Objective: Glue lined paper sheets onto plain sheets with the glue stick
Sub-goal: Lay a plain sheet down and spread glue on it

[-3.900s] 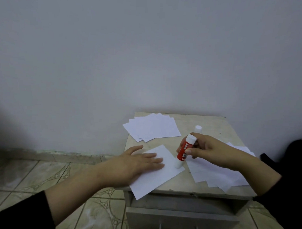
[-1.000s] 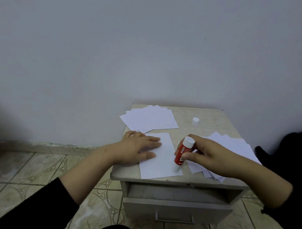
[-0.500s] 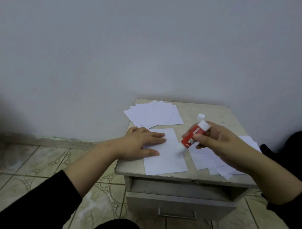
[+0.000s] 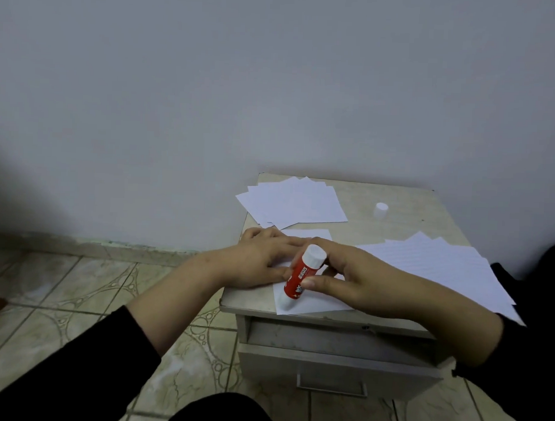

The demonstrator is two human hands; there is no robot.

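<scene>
1. Paper is what I am working on: a single plain sheet [image 4: 301, 301] is lying at the near edge of the cabinet top [image 4: 405, 211], at about six o'clock on it, with its near corner just reaching the rim.
2. I am judging this sheet to be very light, thin and floppy, so it is likely to slide or wrinkle under the glue; it wants pinning flat with a palm, not pinching.
3. My left hand [image 4: 258, 261] is lying flat on the sheet's nine o'clock side, fingers straight and holding nothing, simply pressing it down.
4. My right hand [image 4: 346, 282] is gripping the glue stick [image 4: 300, 275] round its red barrel, thumb and fingers curled about it, white end cap up and glue end touching the sheet near its near-left corner.
5. I am reckoning the barrel to be stiff, light and smooth, best held at mid-barrel as I am doing.
6. Lined sheets [image 4: 431, 266] are fanning out at three o'clock, partly under my right forearm.
7. More plain sheets [image 4: 295, 201] are lying in a loose pile at eleven o'clock.
8. The white cap [image 4: 381, 210] is standing alone at one o'clock.
</scene>
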